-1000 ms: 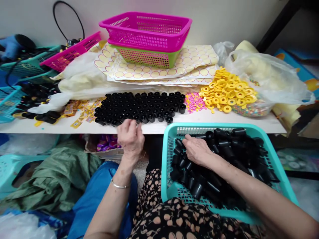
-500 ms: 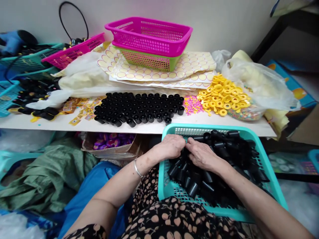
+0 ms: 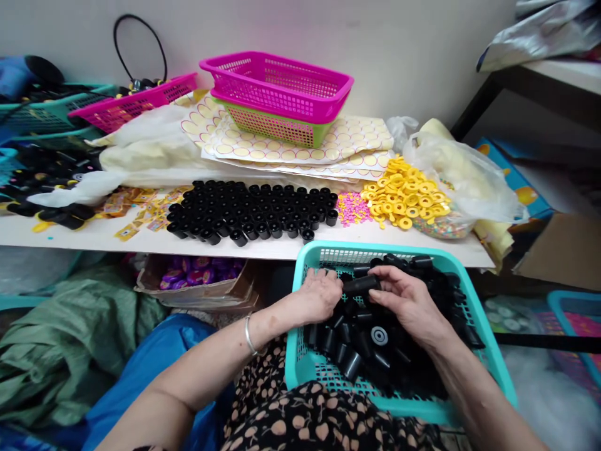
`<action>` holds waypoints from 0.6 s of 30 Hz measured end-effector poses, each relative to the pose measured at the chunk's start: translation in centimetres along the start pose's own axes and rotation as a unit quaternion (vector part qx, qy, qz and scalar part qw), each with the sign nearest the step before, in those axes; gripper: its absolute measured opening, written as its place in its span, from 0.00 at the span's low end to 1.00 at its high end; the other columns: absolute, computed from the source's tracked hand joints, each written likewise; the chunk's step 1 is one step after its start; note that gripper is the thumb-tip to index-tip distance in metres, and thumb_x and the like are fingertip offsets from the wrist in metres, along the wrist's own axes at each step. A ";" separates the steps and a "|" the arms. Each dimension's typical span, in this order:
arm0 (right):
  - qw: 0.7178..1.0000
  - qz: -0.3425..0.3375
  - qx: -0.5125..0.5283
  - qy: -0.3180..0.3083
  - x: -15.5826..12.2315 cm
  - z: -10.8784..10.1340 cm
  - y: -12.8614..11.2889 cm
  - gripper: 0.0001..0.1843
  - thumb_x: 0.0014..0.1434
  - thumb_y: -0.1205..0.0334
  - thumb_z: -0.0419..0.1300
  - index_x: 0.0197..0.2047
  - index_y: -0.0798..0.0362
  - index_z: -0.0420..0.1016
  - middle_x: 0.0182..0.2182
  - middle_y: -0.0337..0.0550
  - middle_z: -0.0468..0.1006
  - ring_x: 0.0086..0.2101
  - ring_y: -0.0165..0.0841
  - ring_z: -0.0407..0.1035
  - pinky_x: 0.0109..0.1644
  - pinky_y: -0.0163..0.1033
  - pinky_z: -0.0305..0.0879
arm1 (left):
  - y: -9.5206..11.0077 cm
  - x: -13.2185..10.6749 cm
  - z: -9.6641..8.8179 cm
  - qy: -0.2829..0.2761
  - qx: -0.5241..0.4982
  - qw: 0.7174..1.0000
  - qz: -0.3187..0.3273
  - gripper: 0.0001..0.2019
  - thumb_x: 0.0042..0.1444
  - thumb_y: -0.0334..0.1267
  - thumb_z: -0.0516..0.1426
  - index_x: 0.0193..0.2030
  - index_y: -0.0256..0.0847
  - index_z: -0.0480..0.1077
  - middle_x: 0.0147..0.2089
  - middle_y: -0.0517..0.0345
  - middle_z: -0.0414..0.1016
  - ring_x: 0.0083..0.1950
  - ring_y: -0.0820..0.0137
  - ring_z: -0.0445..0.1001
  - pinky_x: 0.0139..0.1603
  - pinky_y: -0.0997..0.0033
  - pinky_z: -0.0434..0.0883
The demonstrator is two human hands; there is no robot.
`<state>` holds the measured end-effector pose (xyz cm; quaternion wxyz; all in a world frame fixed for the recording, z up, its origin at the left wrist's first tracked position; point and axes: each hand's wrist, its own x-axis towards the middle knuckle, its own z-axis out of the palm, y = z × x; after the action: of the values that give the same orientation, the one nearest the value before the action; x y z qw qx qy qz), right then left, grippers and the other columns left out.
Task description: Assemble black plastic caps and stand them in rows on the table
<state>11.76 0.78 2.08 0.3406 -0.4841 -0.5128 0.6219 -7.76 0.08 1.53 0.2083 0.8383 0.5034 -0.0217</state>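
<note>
Print on those yellow packets (image 3: 154,210), centre left, is too small to read. Lower right of centre, over the teal basket (image 3: 399,248), your right hand (image 3: 408,302) pinches a plain, dark black tube (image 3: 359,286); your left hand's (image 3: 320,297) grip, at its other end, can't be told.

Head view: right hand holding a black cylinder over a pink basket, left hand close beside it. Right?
Basket colour is wrong: the head view shows a turquoise basket under the hands, not a pink one. The rest stands: the right hand holds a black cylinder, with the left hand close beside it.
</note>
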 end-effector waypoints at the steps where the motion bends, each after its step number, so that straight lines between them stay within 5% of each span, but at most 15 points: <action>1: 0.999 0.004 0.031 0.012 -0.2 0.1 -0.1 0.20 0.47 0.61 0.68 0.43 0.53 0.72 0.32 0.39 0.75 0.32 0.30 0.69 0.36 0.36 0.67 | -0.4 -0.1 0.0 0.000 -0.036 0.999 0.006 0.11 0.49 0.27 0.52 0.41 0.32 0.68 0.40 0.45 0.70 0.41 0.59 0.68 0.44 0.56 0.65; 4: 0.993 0.007 0.115 0.041 -0.7 0.4 -0.3 0.20 0.45 0.61 0.70 0.42 0.54 0.73 0.36 0.40 0.76 0.33 0.29 0.70 0.37 0.36 0.70 | -1.1 -0.4 -0.6 0.007 -0.204 0.979 0.000 0.07 0.52 0.35 0.55 0.38 0.36 0.68 0.32 0.56 0.70 0.33 0.68 0.67 0.35 0.69 0.64; 8: 0.980 0.014 0.184 0.076 -1.2 0.8 -0.5 0.21 0.45 0.61 0.71 0.43 0.53 0.74 0.33 0.39 0.76 0.28 0.27 0.71 0.35 0.33 0.71 | -1.3 -0.6 -1.7 0.031 -0.446 0.895 -0.013 0.14 0.50 0.37 0.58 0.44 0.38 0.68 0.36 0.59 0.69 0.35 0.71 0.66 0.35 0.72 0.62; 12: 0.972 0.005 0.215 0.091 -1.4 0.8 -0.4 0.24 0.46 0.61 0.71 0.47 0.50 0.73 0.36 0.38 0.76 0.27 0.25 0.71 0.35 0.31 0.71 | -1.5 -0.8 -2.4 0.055 -0.488 0.870 -0.046 0.13 0.46 0.35 0.61 0.40 0.38 0.71 0.37 0.60 0.67 0.37 0.72 0.64 0.37 0.72 0.61; 18: 0.970 0.011 0.238 0.054 -1.6 0.8 0.0 0.20 0.49 0.63 0.69 0.46 0.51 0.75 0.36 0.39 0.76 0.29 0.26 0.72 0.38 0.32 0.72 | -0.7 -0.9 -2.7 0.026 -0.638 0.766 -0.069 0.18 0.41 0.35 0.64 0.42 0.39 0.71 0.27 0.65 0.66 0.28 0.77 0.60 0.29 0.75 0.56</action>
<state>11.53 -0.94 2.52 0.4664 -0.4280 -0.3252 0.7025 -9.24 0.62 4.03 0.6802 0.4753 0.4627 0.3121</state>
